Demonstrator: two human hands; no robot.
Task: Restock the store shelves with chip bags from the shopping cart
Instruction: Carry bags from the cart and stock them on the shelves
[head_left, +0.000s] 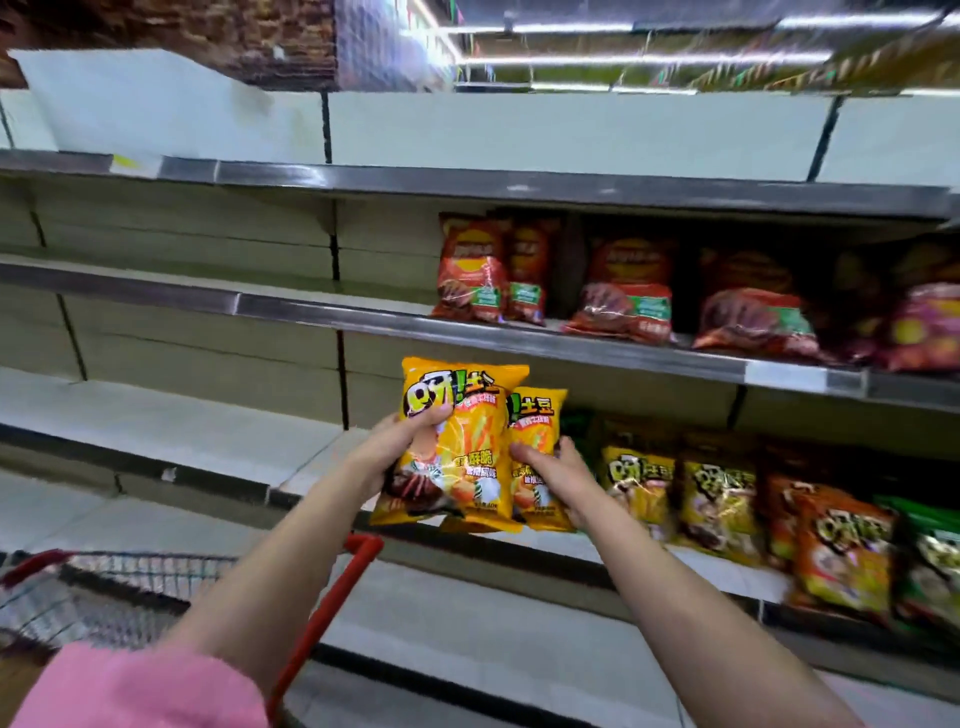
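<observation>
Partly restocked: matching yellow glossy bags (636, 486) already lined on the lower white shelf (218, 441), much bare run left. Left hand (400, 447) gripping a yellow glossy chip bag (457, 441), right hand (558, 473) gripping a second yellow bag (535, 436), both held before that shelf, above the red-handled wire cart (130, 587). Long axes upright, tops up, fronts toward the camera.

You've got front yellow bag (457, 441) up: big black "呀!土" across top, last character cut off by crease. Second yellow bag (537, 452) behind it shows "土豆". Same "呀!土豆" logo on yellow bags (639, 483) along lower shelf's front edge. Red bags (470, 267) on middle shelf: round logo there, lettering too blurred to read.
</observation>
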